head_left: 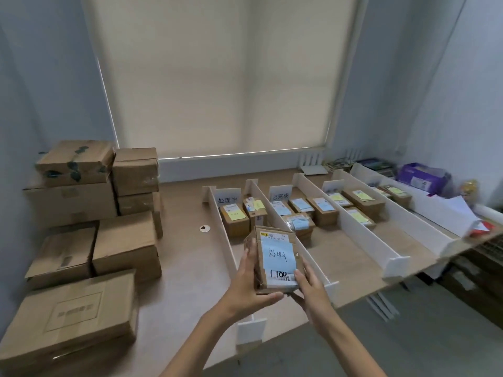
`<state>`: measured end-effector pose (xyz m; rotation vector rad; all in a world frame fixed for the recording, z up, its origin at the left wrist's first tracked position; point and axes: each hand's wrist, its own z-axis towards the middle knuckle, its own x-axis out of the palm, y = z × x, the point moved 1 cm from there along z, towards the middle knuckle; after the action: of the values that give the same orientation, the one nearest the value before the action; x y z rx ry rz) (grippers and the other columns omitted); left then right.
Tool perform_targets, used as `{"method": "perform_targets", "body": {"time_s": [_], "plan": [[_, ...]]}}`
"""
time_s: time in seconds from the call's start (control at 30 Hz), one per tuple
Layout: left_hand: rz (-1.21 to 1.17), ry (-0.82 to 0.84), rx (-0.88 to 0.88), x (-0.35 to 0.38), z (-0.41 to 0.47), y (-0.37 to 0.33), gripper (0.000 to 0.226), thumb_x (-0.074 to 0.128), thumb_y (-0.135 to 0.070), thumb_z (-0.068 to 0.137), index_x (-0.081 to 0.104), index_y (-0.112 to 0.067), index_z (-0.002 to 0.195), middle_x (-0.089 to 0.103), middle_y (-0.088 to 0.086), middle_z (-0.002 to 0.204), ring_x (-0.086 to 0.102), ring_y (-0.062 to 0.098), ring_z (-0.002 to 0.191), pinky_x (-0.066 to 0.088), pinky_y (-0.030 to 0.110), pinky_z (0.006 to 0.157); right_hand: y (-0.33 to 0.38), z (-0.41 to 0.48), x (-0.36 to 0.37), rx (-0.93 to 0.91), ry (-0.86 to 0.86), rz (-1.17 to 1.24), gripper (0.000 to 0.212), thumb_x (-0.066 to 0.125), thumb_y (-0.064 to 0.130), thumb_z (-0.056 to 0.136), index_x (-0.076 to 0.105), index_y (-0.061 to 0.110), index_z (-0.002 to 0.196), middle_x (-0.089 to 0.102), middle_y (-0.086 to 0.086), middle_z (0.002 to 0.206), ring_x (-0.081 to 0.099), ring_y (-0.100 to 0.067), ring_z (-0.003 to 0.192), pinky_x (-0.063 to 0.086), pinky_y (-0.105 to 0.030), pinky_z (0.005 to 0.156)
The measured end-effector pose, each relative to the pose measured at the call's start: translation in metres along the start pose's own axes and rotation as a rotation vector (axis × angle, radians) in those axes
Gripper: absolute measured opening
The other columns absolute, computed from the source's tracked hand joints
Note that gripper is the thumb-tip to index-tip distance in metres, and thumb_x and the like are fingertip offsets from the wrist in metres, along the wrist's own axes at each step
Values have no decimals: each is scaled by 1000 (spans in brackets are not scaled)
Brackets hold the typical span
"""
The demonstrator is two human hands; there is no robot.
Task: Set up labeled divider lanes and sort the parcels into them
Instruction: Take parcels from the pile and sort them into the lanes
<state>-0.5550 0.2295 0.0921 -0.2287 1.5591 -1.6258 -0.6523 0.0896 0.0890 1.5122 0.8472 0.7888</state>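
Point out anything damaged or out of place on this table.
The parcel gripped by the left hand and right hand has crumpled, torn edges. The topmost stacked box shows dark blotches. A small ring lies alone beside the leftmost divider.

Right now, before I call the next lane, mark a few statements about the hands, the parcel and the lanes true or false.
1. The left hand and right hand both hold one parcel. True.
2. The note on that parcel is yellow. False: the note is blue.
3. Big boxes are stacked to the left of the lanes. True.
4. The second lane from the left holds nothing. False: blue-noted parcels lie at its far end.
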Motion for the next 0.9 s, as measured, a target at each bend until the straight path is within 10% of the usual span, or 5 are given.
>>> {"method": "perform_targets", "body": {"time_s": [0.17,0.37,0.57,0.73,0.9], "plan": [[284,-91,25,52,35,1,82,71,-19,82,20,-35,145,25,-4,149,36,3,130,43,16,97,7,19,-63,-32,50,-76,48,41,17,100,25,42,138,55,20,113,56,1,101,51,-12,66],[306,-178,-24,101,80,5,79,75,-16,79,33,-27,145,40,-3,143,41,6,128,47,18,93,5,65,-124,-48,179,-221,54,43,19,100,19,33,147,51,22,116,56,2,102,53,-16,78],[324,-302,-101,114,103,19,73,73,-9,80,39,-24,142,44,-1,143,45,9,127,48,20,93,-3,106,-128,-250,173,-504,55,50,17,97,25,23,146,27,19,138,31,4,126,30,8,85],[318,-363,-238,102,125,51,65,68,3,79,46,-15,136,51,3,136,52,13,121,47,19,94,-38,157,-104,-314,273,-664,57,56,15,93,33,15,145,24,7,153,23,-11,142,30,-31,115],[384,-377,-387,88,162,102,54,62,3,78,51,-13,129,55,2,128,54,16,114,48,22,90,-68,221,-77,-278,331,-750,54,51,7,94,33,9,145,22,-1,154,20,-11,142,6,8,98]]}}
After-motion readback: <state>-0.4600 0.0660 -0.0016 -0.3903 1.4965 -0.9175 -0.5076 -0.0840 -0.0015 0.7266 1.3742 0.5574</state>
